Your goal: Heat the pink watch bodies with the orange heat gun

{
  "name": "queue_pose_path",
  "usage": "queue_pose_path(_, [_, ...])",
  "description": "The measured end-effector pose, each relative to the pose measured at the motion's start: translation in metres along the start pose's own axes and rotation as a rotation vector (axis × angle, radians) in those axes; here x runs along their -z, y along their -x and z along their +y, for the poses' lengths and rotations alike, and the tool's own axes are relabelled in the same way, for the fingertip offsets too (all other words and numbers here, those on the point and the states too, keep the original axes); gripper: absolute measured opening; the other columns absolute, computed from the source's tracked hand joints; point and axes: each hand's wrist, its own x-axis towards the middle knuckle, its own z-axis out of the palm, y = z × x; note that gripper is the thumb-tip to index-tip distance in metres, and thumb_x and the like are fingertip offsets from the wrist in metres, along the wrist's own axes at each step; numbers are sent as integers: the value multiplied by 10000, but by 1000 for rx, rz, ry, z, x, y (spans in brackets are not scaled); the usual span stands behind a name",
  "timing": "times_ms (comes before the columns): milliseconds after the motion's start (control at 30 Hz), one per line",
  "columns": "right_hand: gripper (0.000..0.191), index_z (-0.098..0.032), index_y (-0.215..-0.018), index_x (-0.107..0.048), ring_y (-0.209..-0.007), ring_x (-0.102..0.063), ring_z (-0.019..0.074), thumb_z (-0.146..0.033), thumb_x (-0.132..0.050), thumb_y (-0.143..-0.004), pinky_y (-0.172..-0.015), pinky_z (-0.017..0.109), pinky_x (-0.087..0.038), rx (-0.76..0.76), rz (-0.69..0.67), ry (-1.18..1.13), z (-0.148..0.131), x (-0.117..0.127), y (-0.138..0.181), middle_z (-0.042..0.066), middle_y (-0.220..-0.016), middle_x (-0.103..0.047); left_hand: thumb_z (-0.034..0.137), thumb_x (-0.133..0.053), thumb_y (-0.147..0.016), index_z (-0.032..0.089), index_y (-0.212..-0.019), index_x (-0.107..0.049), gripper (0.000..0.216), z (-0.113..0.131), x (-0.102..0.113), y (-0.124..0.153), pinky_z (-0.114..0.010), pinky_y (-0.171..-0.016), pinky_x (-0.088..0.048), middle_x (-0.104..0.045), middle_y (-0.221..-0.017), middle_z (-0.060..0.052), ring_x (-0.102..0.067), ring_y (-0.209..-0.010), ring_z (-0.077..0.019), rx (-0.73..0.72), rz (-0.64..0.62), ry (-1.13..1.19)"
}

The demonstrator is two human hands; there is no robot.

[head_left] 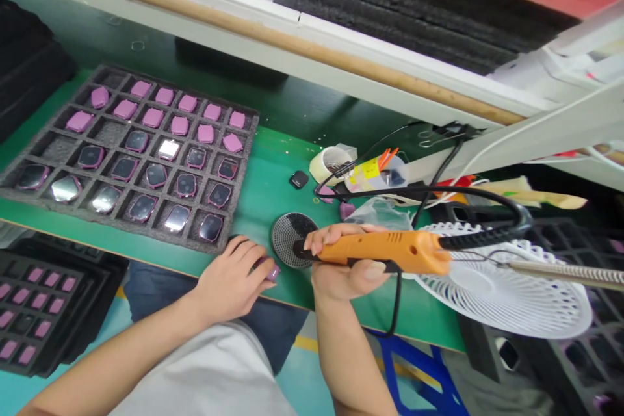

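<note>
My right hand point(344, 260) is wrapped round an orange electric screwdriver point(390, 251) that lies level, its black tip pointing left over a round black perforated pad point(291, 237). A black cable point(468, 198) loops from the tool's rear. My left hand point(234, 279) rests on the green bench with its fingers curled over a small pink watch case point(272, 270) beside the pad. A dark foam tray point(58, 143) to the left holds several pink watch cases, some face up and some back up.
A white fan point(507, 292) lies at the right. A tape roll point(331, 161), a small black part point(299, 179), a plastic bag and tools crowd the back of the bench. More foam trays point(43, 305) sit lower left. A white shelf rail point(341, 65) overhangs.
</note>
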Motion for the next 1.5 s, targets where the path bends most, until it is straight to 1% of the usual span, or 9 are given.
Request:
queue_pose_path(67, [498,-317,-1163,-623,-441,-563,135,-689,-803,-885,-416,280,-496,-24,-7,-13,2,1,1,-83,-731,-668,295,-678,-1087,163,-1281,-709,236,0,1,0,-587,-1184,-536,-736,-1313,-154,-673,-1233,-329,-5,2,18])
queue_pose_path(167, [488,-315,-1154,-631,-446,-563,133,-684,-800,-883,-419,278,-492,-34,-16,-32,4,3,1,-84,-734,-666,215,-648,-1075,158,-1297,-707,237,0,3,1,-593,-1217,-512,-727,-1423,-150,-659,-1303,-333,-37,-19,42])
queue_pose_path(267, [497,-323,-1150,-623,-451,-570,135,-708,-783,-880,-430,281,-493,-50,-20,-15,5,5,2,-88,-739,-660,203,-639,-1088,181,-1300,-715,227,0,1,2,-583,-1197,-526,-758,-1350,-126,-681,-1255,-313,-37,-22,28])
queue_pose_path(433, [542,-330,-1148,-632,-446,-582,146,-767,-774,-860,-429,296,-503,-71,-14,-7,5,9,3,-89,-728,-660,239,-674,-1100,188,-1273,-723,187,-1,-6,2,-552,-1159,-559,-762,-1233,-119,-705,-1176,-295,-12,30,-8])
queue_pose_path(667, [523,-330,-1158,-639,-464,-583,142,-757,-767,-884,-443,289,-492,-71,-31,-28,5,9,6,-83,-748,-666,170,-652,-1079,158,-1311,-715,241,0,-3,2,-544,-1191,-552,-758,-1312,-135,-691,-1227,-290,-12,34,26])
queue_pose_path(900, [536,-330,-1134,-646,-449,-585,145,-761,-795,-853,-430,297,-502,-85,-28,-18,4,9,3,-85,-731,-676,111,-679,-1017,202,-1338,-742,340,-2,-6,5,-564,-1170,-567,-753,-1307,-130,-690,-1221,-294,-42,63,2])
queue_pose_path(1133, [544,-374,-1190,-641,-502,-583,162,-798,-767,-874,-493,342,-536,-97,-115,-30,-24,3,4,-69,-786,-677,273,-730,-1086,227,-1317,-759,237,-3,-7,4,-554,-1128,-592,-760,-1211,-110,-704,-1149,-272,-53,110,-19])
queue_pose_path(1267, [504,-391,-1210,-676,-526,-583,162,-792,-733,-910,-503,337,-530,-146,-158,-67,-33,-2,11,-59,-807,-662,243,-726,-1077,225,-1323,-766,249,-2,-6,3,-553,-1128,-590,-757,-1213,-116,-705,-1155,-277,-43,98,-13])
queue_pose_path(1500, [456,-404,-1260,-691,-566,-597,168,-746,-713,-959,-521,354,-557,-140,-233,-99,-27,-4,23,-47,-826,-655,221,-721,-1069,219,-1305,-772,241,-3,-7,4,-543,-1121,-590,-753,-1216,-118,-688,-1157,-280,-47,125,-12])
